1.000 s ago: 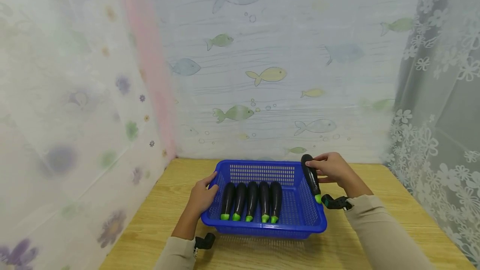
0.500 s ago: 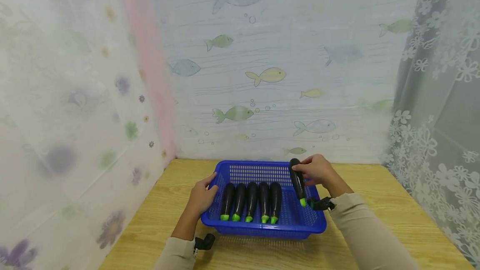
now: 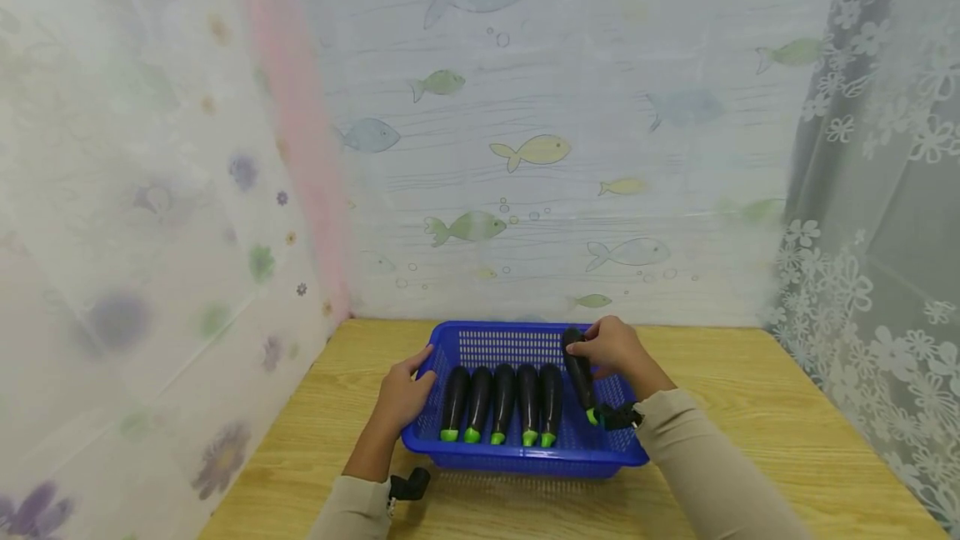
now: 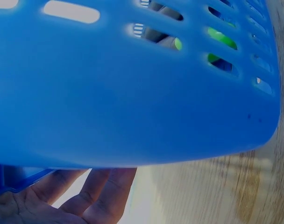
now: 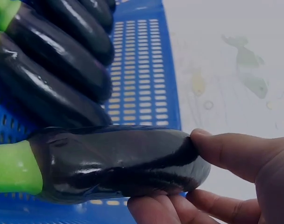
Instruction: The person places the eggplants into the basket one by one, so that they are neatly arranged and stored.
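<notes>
My right hand (image 3: 617,348) pinches the rounded dark end of an eggplant (image 5: 118,163) between thumb and fingers. Its green stem end points toward me, over the right part of a blue plastic basket (image 3: 525,457). Several more eggplants (image 3: 503,402) lie side by side in the basket's left and middle part, green ends toward me. At the basket's left side, my left hand (image 3: 403,392) holds the rim. From below, the left wrist view shows the basket wall (image 4: 109,102) close up, with the left fingers (image 4: 109,198) against the rim.
The basket stands on a light wooden table (image 3: 750,423). Behind it hangs a sheet printed with fish (image 3: 540,148). Floral sheets hang at the left (image 3: 150,232) and right (image 3: 885,273). Both wrists carry small black cameras.
My right hand has moved left and slightly lower with the eggplant, from the basket's right rim to near the row of eggplants. The left hand has stayed in place.
</notes>
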A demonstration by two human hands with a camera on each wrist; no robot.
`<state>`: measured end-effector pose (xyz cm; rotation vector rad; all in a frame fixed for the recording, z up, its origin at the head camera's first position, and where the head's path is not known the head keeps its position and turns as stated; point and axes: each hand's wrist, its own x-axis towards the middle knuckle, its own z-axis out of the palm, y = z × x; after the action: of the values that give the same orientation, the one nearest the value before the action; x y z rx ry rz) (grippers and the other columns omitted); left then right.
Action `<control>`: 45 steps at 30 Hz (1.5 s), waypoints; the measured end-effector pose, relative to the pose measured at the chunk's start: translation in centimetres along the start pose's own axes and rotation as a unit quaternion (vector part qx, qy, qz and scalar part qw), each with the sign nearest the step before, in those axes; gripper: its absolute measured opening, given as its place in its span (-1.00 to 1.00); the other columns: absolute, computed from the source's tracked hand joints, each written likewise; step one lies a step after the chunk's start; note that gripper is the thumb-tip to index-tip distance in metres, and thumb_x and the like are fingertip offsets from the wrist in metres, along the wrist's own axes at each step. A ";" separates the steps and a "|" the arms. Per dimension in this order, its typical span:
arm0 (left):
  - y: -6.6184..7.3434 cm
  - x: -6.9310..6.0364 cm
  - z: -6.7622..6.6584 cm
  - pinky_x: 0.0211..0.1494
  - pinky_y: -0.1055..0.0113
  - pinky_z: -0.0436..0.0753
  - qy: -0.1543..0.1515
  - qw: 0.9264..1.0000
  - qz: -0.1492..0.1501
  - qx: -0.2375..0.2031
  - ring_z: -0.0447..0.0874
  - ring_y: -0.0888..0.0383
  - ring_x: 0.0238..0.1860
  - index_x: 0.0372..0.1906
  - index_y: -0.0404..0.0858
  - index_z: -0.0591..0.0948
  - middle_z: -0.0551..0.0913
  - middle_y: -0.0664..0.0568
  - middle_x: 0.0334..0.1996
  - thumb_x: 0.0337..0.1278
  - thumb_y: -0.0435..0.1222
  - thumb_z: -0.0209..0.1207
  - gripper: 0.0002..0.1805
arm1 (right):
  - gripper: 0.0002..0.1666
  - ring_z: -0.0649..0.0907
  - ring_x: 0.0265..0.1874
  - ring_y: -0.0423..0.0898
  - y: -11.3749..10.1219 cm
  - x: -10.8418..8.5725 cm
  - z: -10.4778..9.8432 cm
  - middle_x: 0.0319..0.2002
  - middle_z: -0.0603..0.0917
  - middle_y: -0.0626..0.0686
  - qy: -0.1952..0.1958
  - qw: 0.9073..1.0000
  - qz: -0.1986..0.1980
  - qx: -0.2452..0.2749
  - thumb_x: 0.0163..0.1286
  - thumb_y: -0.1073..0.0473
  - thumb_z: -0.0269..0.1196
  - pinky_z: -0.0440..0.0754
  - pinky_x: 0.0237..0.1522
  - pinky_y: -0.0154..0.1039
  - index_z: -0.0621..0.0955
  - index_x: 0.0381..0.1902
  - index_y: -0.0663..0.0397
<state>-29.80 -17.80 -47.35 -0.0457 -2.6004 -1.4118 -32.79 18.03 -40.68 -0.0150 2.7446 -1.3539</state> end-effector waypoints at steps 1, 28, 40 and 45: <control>0.0 0.0 0.0 0.16 -0.16 0.69 0.000 1.000 -0.001 -0.001 0.57 -0.21 0.32 0.52 -0.06 0.44 0.46 -0.22 0.46 0.37 -0.22 0.08 -0.38 | -0.30 0.77 -0.16 0.19 0.0 0.1 0.2 0.13 0.60 0.47 0.005 1.000 0.000 -0.005 0.32 0.12 0.44 0.82 -0.36 -0.05 0.52 0.24 0.52; 0.0 -0.2 -0.1 0.18 -0.22 0.68 -0.006 1.000 0.002 -0.005 0.56 -0.25 0.33 0.53 -0.05 0.43 0.44 -0.22 0.48 0.38 -0.20 0.09 -0.38 | -0.50 0.75 -0.67 0.01 0.3 0.1 3.2 -0.55 0.49 0.03 0.034 0.990 0.008 -0.134 0.15 0.01 0.58 0.70 -0.62 -0.22 0.46 -0.53 0.11; 0.3 -0.2 0.0 0.17 -0.21 0.68 -0.007 1.000 0.004 0.003 0.57 -0.26 0.33 0.53 -0.06 0.44 0.45 -0.23 0.47 0.38 -0.21 0.09 -0.38 | -0.47 0.77 -0.61 0.10 0.1 -0.8 2.5 -0.27 0.67 0.28 0.027 0.994 -0.005 -0.105 0.17 0.03 0.57 0.77 -0.52 -0.10 0.61 -0.25 0.38; 0.2 -0.1 0.0 0.13 -0.20 0.71 -0.005 1.000 0.002 0.007 0.60 -0.25 0.29 0.53 -0.06 0.44 0.46 -0.24 0.46 0.37 -0.21 0.09 -0.38 | -0.23 0.77 -0.64 0.04 -0.5 -1.3 2.0 0.09 0.66 0.47 0.021 0.991 -0.015 -0.135 0.23 -0.02 0.53 0.78 -0.43 -0.13 0.57 0.12 0.52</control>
<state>-29.70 -17.67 -47.24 -0.0560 -2.6159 -1.3967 -31.40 16.16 -41.39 -0.0469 2.9513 -0.9892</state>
